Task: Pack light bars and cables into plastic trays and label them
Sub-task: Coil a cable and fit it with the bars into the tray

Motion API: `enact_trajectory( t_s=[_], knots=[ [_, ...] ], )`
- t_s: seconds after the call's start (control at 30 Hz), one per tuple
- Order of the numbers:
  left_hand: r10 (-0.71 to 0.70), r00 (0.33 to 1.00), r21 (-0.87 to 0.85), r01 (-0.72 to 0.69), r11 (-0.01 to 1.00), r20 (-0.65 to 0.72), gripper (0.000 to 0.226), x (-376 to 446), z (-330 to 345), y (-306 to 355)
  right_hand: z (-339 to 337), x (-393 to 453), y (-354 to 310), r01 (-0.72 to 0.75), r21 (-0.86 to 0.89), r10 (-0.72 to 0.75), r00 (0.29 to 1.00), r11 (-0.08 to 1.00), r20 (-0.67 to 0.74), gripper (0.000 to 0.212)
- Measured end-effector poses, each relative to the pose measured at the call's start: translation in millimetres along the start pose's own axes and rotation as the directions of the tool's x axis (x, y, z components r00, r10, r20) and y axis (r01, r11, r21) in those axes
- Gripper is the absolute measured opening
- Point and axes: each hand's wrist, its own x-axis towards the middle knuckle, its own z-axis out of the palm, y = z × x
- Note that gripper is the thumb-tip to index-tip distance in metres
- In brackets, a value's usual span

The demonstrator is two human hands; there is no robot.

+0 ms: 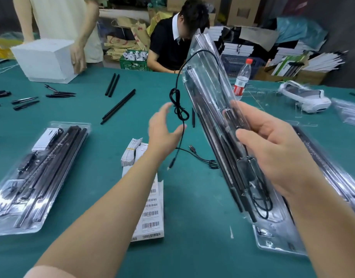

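Right hand: grips the clear plastic tray, tilted up off the desk.
Left hand: wide open, holding nothing — just beside the dangling cable.
Light bars: inside the tray, under the right hand.
Step done well: catch the loose knot, coil it, tuck it in flat.

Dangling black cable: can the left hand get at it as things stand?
Probably yes. The left hand is open right beside the dangling black cable, nothing between them; the right hand holds the tilted tray.
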Motion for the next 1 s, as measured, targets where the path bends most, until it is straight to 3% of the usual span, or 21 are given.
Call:
enact_trajectory(
  t_s=[0.03,0.1,0.13,0.2,0.33,0.47,0.57,0.7,0.87,1.0],
  knots=[
    [-0.038,0.988,-0.207,0.069,0.976,0.148,0.038,-2,-3,5,3,-1,-3,0.024,0.015,-0.025,1.0,1.0,0.016,0.056],
    [-0.135,0.923,-0.541,0.325,0.775,0.361,0.031,-6,-10,18,9,-3,-6,0.041,0.009,-0.041,0.999,0.999,0.029,0.062],
    [-0.136,0.895,-0.624,0.398,0.672,0.425,0.031,-9,-16,22,12,-2,-4,0.032,0.005,-0.032,0.999,0.999,0.014,0.062],
    [-0.105,0.863,-0.679,0.459,0.572,0.494,0.036,-13,-27,28,14,0,0,0.006,-0.007,-0.006,1.0,1.0,-0.023,0.059],
    [-0.113,0.824,-0.647,0.514,0.563,0.556,0.045,-14,-54,32,19,-2,1,-0.026,-0.122,0.019,0.998,0.992,-0.058,0.063],
    [-0.145,0.868,-0.62,0.448,0.645,0.476,0.047,-8,-76,39,33,-10,8,-0.13,-0.298,0.117,0.991,0.946,-0.06,0.046],
    [-0.175,0.91,-0.48,0.353,0.804,0.375,0.047,-7,-91,37,57,-17,19,-0.192,-0.464,0.211,0.977,0.865,-0.011,0.033],
    [-0.108,0.937,-0.071,0.139,0.988,0.331,0.021,-11,-113,26,100,-31,54,-0.29,-0.621,0.38,0.925,0.728,0.013,0.062],
    [-0.096,0.948,0.341,-0.013,0.94,0.303,0.013,-17,-116,7,143,-55,104,-0.231,-0.77,0.459,0.884,0.595,0.09,0.081],
    [-0.095,0.961,0.414,-0.023,0.91,0.26,0.017,-18,-117,-4,159,-70,120,-0.232,-0.739,0.462,0.879,0.633,0.12,0.07]
  ],
)
